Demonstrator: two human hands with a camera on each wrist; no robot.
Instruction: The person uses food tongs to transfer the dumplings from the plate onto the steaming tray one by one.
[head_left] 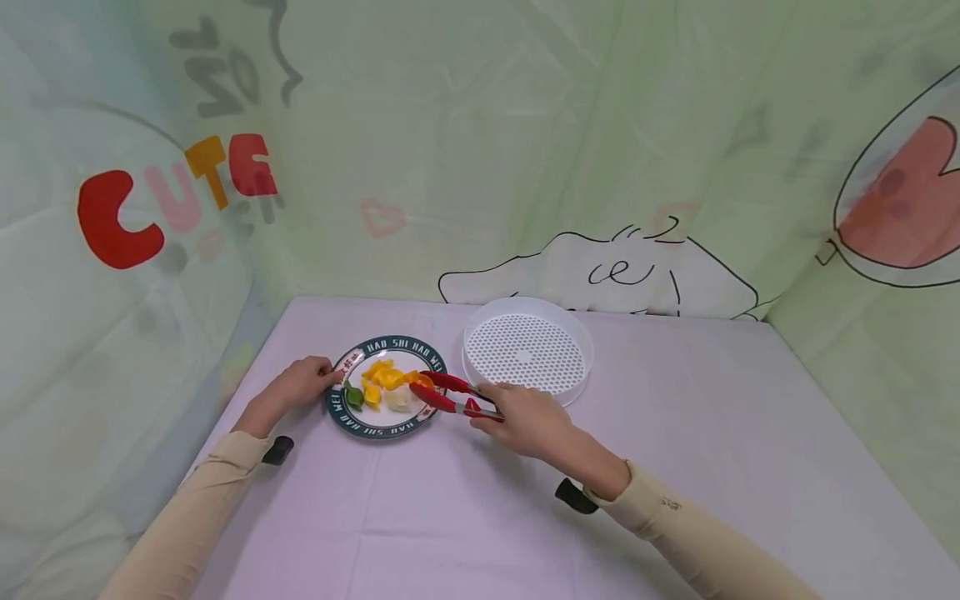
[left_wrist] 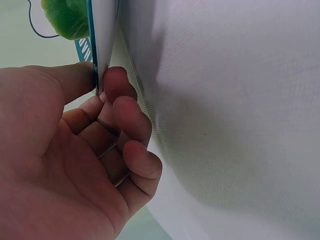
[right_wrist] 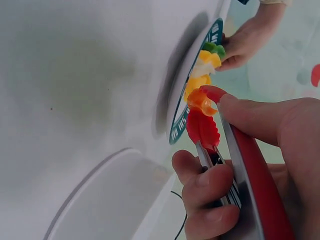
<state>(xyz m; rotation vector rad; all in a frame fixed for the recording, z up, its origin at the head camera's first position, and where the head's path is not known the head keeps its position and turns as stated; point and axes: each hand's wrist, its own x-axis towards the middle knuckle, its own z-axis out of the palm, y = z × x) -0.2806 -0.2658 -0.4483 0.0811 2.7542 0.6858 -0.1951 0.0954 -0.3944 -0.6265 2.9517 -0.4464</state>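
My left hand (head_left: 303,382) pinches the left rim of a round plate (head_left: 382,432) with a dark green lettered border, thumb on top and fingertips beneath. On the plate lie several yellow dumplings (head_left: 388,377), a green dumpling (head_left: 353,396) and a pale one (head_left: 397,400). My right hand (head_left: 528,421) grips a pair of tongs (right_wrist: 255,185) with red tips and metal arms. Between those tips, at the plate's right side, is an orange dumpling (right_wrist: 199,101); whether it still touches the plate I cannot tell.
A white round steamer tray (head_left: 585,354) with a perforated bottom stands right of the plate, behind my right hand. The lilac cloth-covered table (head_left: 675,500) extends to the right. Printed fabric walls (head_left: 375,150) enclose its back and sides.
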